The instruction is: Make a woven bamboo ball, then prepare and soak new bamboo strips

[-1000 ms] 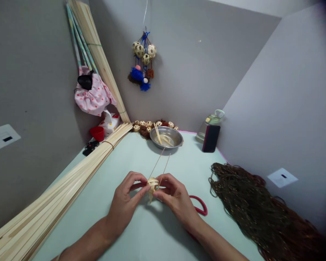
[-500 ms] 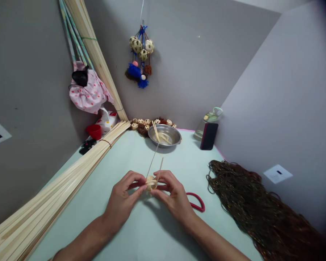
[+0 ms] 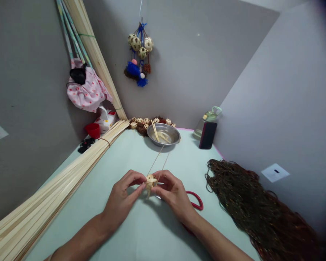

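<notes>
A small pale ball woven from bamboo strips (image 3: 151, 181) is held between both hands above the table. My left hand (image 3: 124, 192) pinches its left side with thumb and fingertips. On the other side, my right hand (image 3: 171, 190) grips it with the thumb low and the fingers curled over the top. Two thin strip ends stick up from the ball toward the metal bowl, and a short end hangs below it. Partly hidden behind my right hand and wrist lies a pair of red-handled scissors (image 3: 195, 200).
A metal bowl (image 3: 163, 135) with strips in it stands at the back. Long bamboo strips (image 3: 78, 174) lie bundled on the left; dark yarn (image 3: 250, 199) spreads on the right. A phone (image 3: 208, 135) leans against a bottle (image 3: 200, 129). Finished woven balls (image 3: 142, 45) hang on the wall.
The ball has turned slightly in my fingers, and its two upright strip ends now lean further right. A short end now shows below it. Both hands keep their hold.
</notes>
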`<action>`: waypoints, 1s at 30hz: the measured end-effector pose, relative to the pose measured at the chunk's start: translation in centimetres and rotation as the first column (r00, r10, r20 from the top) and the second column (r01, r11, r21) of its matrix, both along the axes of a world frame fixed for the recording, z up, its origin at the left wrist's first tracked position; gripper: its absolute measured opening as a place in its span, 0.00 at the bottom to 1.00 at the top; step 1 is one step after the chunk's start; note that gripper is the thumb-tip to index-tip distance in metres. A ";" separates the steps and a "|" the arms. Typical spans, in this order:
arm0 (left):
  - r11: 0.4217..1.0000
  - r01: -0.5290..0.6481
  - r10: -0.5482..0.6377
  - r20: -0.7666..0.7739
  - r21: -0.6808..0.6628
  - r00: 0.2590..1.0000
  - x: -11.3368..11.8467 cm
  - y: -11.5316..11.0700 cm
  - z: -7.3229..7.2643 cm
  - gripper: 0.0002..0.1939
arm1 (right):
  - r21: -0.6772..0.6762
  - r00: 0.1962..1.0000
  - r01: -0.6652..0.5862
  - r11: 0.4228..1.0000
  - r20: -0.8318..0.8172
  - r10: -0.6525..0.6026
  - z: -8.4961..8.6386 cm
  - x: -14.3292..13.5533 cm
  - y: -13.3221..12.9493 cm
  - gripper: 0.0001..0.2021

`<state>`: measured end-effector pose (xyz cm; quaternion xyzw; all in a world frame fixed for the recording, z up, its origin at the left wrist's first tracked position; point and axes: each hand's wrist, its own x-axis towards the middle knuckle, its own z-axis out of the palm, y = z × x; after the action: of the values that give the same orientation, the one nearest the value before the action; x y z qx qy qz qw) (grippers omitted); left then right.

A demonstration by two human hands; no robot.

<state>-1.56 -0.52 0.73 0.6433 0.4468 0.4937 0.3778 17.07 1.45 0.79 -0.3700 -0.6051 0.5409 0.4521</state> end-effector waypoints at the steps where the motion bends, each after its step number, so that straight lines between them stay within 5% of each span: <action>1: 1.000 0.002 -0.002 -0.008 0.013 1.000 0.0 0.0 0.0 0.03 | 0.014 1.000 0.001 1.000 0.012 -0.001 0.0 0.0 0.0 0.09; 14: 1.000 0.014 -0.014 0.002 0.023 1.000 -0.1 -0.3 0.0 0.04 | 0.225 0.989 0.008 0.974 0.139 -0.041 -0.1 0.1 0.0 0.07; 19: 1.000 -0.011 0.011 -0.003 -0.001 1.000 0.0 -0.1 0.1 0.03 | 0.134 0.994 -0.002 0.991 0.111 -0.013 -0.3 0.0 -0.1 0.09; 24: 0.998 -0.057 0.057 0.011 0.013 0.998 0.2 -0.4 0.2 0.06 | -0.136 0.995 -0.094 0.986 -0.057 0.087 0.7 -0.1 0.0 0.14; 30: 0.979 -0.102 0.112 -0.049 0.179 0.993 -0.3 -0.5 0.5 0.03 | -0.131 0.980 -0.135 0.982 -0.165 0.112 1.2 0.0 0.1 0.13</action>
<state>-1.89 -0.99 1.25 0.6635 0.4460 0.5320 0.2790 17.11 1.59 2.02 -0.3190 -0.5493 0.6372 0.4364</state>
